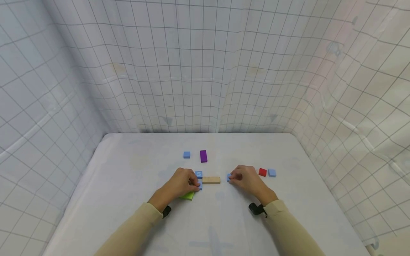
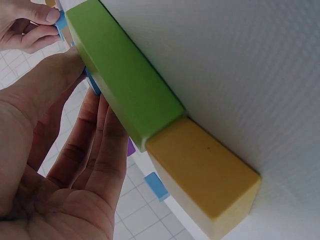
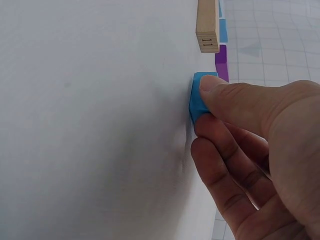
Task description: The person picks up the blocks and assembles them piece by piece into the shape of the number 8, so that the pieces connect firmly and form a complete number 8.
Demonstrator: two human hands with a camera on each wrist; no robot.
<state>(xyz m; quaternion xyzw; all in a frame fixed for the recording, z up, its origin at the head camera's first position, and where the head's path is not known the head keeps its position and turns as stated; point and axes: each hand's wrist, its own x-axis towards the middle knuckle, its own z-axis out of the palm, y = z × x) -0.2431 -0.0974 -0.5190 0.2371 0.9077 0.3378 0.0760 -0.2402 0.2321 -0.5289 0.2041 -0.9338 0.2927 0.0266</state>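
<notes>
In the head view my left hand [image 1: 182, 181] pinches a small blue block [image 1: 200, 185] at the left end of a plain wooden bar [image 1: 211, 180]. Just beyond it lies a blue block marked 5 [image 1: 199, 174]. A green block [image 1: 188, 196] shows partly under this hand; the left wrist view has it end to end with a yellow block [image 2: 205, 165]. To the right of the bar, my right hand [image 1: 247, 178] holds another blue block [image 3: 199, 97] between thumb and fingers, low at the white tabletop. A gap separates that block from the bar.
Farther back on the white table [image 1: 144, 153] are a blue block [image 1: 187, 154] and a purple block [image 1: 203, 156]. Beyond my right hand sit a red block [image 1: 262, 172] and a blue block [image 1: 272, 172], side by side. White gridded curtains [image 1: 205, 71] enclose the back and sides.
</notes>
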